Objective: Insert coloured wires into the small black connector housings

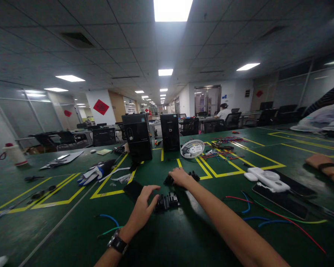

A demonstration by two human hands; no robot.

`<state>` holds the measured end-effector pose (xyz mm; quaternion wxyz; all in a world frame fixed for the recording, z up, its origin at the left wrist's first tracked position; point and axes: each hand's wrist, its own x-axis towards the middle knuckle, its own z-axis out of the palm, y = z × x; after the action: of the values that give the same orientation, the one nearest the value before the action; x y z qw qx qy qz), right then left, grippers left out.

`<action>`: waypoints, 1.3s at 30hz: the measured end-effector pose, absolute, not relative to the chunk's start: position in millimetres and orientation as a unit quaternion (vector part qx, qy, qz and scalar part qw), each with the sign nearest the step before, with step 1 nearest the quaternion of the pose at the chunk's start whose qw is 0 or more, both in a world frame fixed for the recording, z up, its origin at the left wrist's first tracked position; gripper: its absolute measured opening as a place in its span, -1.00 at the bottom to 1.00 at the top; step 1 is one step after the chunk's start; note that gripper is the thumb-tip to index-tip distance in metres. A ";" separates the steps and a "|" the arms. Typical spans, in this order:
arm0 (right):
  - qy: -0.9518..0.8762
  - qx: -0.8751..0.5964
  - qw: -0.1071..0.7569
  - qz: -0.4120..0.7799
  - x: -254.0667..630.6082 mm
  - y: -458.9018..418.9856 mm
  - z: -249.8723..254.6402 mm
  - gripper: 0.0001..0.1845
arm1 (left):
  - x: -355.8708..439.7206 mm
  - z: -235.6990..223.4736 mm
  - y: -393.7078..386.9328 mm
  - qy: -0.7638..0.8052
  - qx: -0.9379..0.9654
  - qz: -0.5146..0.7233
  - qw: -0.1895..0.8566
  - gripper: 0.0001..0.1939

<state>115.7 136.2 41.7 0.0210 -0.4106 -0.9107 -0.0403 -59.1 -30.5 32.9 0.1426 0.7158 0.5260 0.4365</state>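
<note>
My left hand, with a dark watch on its wrist, rests at the left end of a short row of black block-like parts. Thumb and fingers are apart, and nothing shows between them. Farther out, my right hand curls its fingers down over a black part, whose exact kind I cannot make out. More small black parts lie just right of that hand. Left of my left hand, a flat dark piece lies on the table. Short blue and green wires are nearer to me.
Two black computer-like cases stand ahead. A white basket and loose wires lie right of them. Phones and a white device are at right, near another person's hand. Gloves lie left on the green table.
</note>
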 end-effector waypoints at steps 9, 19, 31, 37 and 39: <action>-0.916 -0.401 -0.007 0.011 113.1 144.2 53.9 -0.72 | -60.2 36.1 -26.0 0.536 0.609 0.545 0.212 -0.66; -0.890 -0.453 0.047 0.022 98.1 117.1 58.8 -0.57 | -59.8 42.8 -18.4 0.506 0.518 0.622 0.297 -0.57; -0.937 -0.210 0.274 0.057 164.6 3.7 96.8 -0.80 | 0.3 45.9 -28.0 0.381 0.439 0.575 0.576 -0.50; -0.858 -0.419 0.296 0.024 271.7 -21.0 76.0 -0.81 | 46.2 29.1 -29.7 0.304 0.367 0.548 0.688 -0.55; -0.840 -0.502 0.205 0.015 300.3 -13.6 58.4 -0.81 | 46.3 25.4 -25.9 0.310 0.345 0.557 0.689 -0.61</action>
<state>300.3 -13.6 58.4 0.2052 -0.5016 -0.8403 0.0150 46.3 -25.9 25.4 0.6889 0.3454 0.3101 0.5568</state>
